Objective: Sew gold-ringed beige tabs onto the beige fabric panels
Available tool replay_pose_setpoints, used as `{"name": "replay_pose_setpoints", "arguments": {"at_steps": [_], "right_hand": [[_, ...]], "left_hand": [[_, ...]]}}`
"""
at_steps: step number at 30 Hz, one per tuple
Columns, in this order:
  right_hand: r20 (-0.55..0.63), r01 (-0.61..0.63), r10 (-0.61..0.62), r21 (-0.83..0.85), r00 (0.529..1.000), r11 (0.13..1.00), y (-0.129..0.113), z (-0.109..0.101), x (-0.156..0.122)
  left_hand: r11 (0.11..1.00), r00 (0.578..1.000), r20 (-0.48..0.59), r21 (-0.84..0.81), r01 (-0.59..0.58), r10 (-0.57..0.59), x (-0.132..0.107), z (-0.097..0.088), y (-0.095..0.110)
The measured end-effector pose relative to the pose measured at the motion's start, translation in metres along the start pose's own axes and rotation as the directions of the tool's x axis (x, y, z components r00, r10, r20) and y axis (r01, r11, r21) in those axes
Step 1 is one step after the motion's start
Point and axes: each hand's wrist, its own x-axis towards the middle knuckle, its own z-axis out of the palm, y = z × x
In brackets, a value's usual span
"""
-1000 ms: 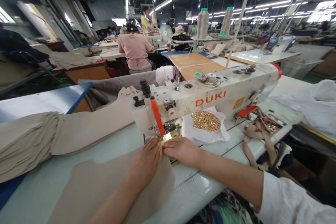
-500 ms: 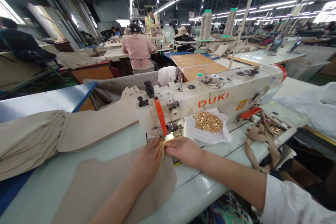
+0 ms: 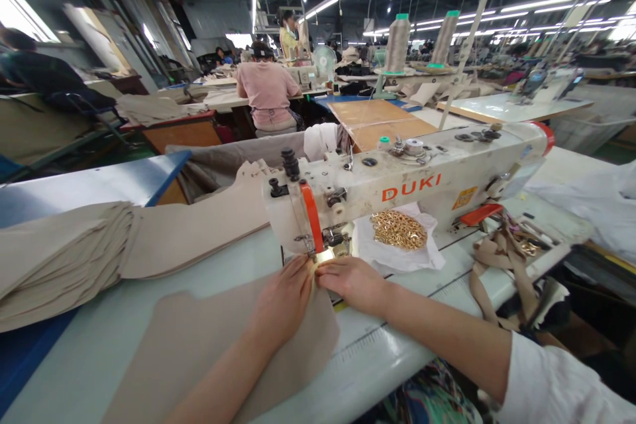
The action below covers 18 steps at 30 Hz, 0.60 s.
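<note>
Beige cloth, one loose panel, lies on the pale table in front of the sewing machine, its far edge running up under the machine's needle end. Two hands work there. The left hand rests palm down on the panel, fingers straight and together, tips just in front of the needle area. The right hand sits just beside it, fingers bent towards that same edge; whether either hand pinches the cloth or only presses it, I cannot tell.

One orange-red guard stands at the machine's needle end, close beyond the fingertips. Under the machine's arm, one white sheet carries one heap of gold-coloured rings, too many to count. Left of the machine are two stacks of beige panels: a fanned stack farther out and a neater stack reaching up to the needle end. One tangle of tan straps lies near the machine's right end, some loops hanging over the table's edge.

Behind the machine stand two thread cones with green tops, and farther back one person in a pink top sits, back turned.
</note>
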Motion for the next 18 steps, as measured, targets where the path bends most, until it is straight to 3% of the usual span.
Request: {"name": "replay_pose_setpoints", "arguments": {"at_steps": [3, 7, 11, 14, 16, 18], "right_hand": [[0.047, 0.018, -0.015, -0.066, 0.999, 0.998, -0.005, -0.005, 0.002], [0.11, 0.112, -0.102, -0.095, 0.989, 0.989, -0.031, -0.009, 0.0], [0.058, 0.13, -0.128, -0.034, 0.99, 0.991, -0.056, -0.007, -0.006], [0.011, 0.115, -0.115, 0.036, 0.993, 0.993, -0.062, -0.006, -0.009], [-0.019, 0.103, -0.102, 0.073, 0.995, 0.992, -0.061, -0.006, -0.01], [-0.06, 0.095, -0.088, 0.117, 0.994, 0.989, -0.06, -0.006, -0.011]], "left_hand": [[1.0, 1.0, 0.001, -0.006, 0.018, -0.018, -0.006, -0.003, 0.003], [0.999, 0.999, -0.013, -0.005, 0.042, -0.042, -0.037, -0.012, 0.014], [0.994, 0.994, 0.026, 0.012, 0.108, -0.108, -0.066, -0.027, 0.029], [0.99, 0.99, 0.024, 0.048, 0.136, -0.138, -0.082, -0.043, 0.038], [0.995, 1.0, 0.014, 0.099, 0.026, -0.027, -0.099, -0.053, 0.041], [0.974, 0.988, 0.019, 0.169, -0.154, 0.153, -0.124, -0.058, 0.039]]}}
